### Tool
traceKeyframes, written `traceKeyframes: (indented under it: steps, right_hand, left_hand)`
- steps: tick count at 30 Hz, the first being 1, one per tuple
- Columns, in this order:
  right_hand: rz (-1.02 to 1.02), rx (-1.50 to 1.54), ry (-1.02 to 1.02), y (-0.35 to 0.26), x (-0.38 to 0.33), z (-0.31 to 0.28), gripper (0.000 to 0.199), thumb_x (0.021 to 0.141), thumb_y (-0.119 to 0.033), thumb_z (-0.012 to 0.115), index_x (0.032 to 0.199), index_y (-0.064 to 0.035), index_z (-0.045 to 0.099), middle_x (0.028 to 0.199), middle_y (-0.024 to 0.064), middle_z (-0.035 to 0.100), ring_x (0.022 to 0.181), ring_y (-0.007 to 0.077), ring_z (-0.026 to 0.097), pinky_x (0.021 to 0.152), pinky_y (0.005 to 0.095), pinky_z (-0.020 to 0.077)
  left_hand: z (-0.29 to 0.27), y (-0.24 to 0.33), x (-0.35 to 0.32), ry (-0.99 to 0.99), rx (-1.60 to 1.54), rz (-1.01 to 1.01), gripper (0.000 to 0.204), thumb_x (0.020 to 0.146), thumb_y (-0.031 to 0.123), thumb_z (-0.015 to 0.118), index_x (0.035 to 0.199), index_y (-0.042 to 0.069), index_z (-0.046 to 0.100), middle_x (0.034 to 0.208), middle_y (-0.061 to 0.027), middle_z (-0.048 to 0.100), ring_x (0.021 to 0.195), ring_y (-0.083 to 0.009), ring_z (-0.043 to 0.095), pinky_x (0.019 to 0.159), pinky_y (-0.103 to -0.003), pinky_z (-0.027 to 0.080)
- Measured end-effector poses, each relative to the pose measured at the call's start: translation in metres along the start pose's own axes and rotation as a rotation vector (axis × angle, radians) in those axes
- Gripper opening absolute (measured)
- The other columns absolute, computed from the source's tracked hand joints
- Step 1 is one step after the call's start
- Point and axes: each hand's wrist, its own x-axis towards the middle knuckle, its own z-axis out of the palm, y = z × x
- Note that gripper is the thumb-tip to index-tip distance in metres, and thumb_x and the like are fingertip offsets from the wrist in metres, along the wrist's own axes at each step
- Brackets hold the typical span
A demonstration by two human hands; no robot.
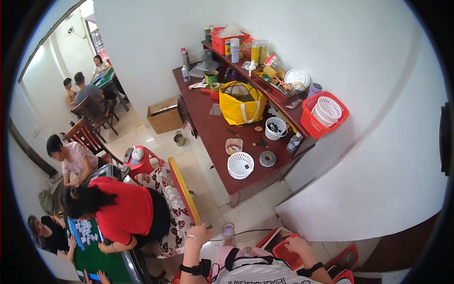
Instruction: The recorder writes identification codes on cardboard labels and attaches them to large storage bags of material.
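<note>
My left hand (199, 233), with bangles and a dark band on its arm, is closed around a small brownish thing (209, 227) that I cannot make out. It is beside the end of a long yellow-edged board (184, 189). My right hand (297, 246) lies over a red perforated plastic basket (285, 255) at my right side. Its fingers point inward across the basket's edge; whether they grip it is too small to tell. Ahead, a dark red table (208, 123) bears a white plastic basket (240, 165), a grey tape roll (267, 159) and a small clear tub (233, 146).
A yellow bag (242, 105), a smaller white basket (275, 128) and a plastic bottle (294, 141) stand on the table, below a cluttered shelf. A cardboard box (164, 116) and red stool (144, 165) are on the floor. At left, people sit around a green-topped tile table (94, 260).
</note>
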Motion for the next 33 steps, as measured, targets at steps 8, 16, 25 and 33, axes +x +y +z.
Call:
traceKeyframes:
  steps: [8,16,25,33]
  right_hand:
    - [-0.136,0.238,-0.073,-0.063,0.024,0.008,0.034,0.081,-0.033,0.053,0.108,-0.0140,0.062,0.097,0.0139,0.065,0.089,0.0317,0.062,0.077,0.0409,0.0486]
    - [0.118,0.540,-0.090,-0.102,0.033,-0.020,0.033,0.083,-0.032,0.051,0.107,-0.0131,0.062,0.097,0.0145,0.064,0.088,0.0321,0.062,0.077,0.0419,0.0481]
    - [-0.070,0.122,-0.062,-0.128,0.067,-0.046,0.030,0.084,-0.031,0.052,0.106,-0.0114,0.060,0.091,0.0174,0.064,0.082,0.0331,0.063,0.072,0.0420,0.0491]
    - [0.042,0.113,-0.094,-0.141,0.075,-0.064,0.034,0.083,-0.031,0.049,0.108,-0.0102,0.059,0.097,0.0175,0.063,0.088,0.0340,0.061,0.075,0.0440,0.0487]
  left_hand:
    - [-0.059,-0.020,0.103,0.108,0.136,0.078,0.041,0.087,0.043,0.049,0.106,0.007,0.058,0.101,-0.0153,0.064,0.097,-0.0308,0.061,0.084,-0.041,0.046]
    - [-0.067,-0.049,0.160,-0.053,0.089,0.070,0.040,0.088,0.042,0.048,0.105,0.008,0.059,0.102,-0.0146,0.065,0.098,-0.0289,0.061,0.084,-0.041,0.047]
    - [-0.104,-0.057,0.179,-0.079,-0.434,0.040,0.038,0.087,0.038,0.050,0.103,0.006,0.064,0.079,-0.0169,0.066,0.073,-0.0285,0.067,0.072,-0.038,0.052]
    - [-0.110,-0.065,0.185,-0.198,-1.022,-0.021,0.039,0.093,0.029,0.049,0.114,-0.003,0.052,0.070,-0.0135,0.064,0.052,-0.0230,0.065,0.043,-0.028,0.051]
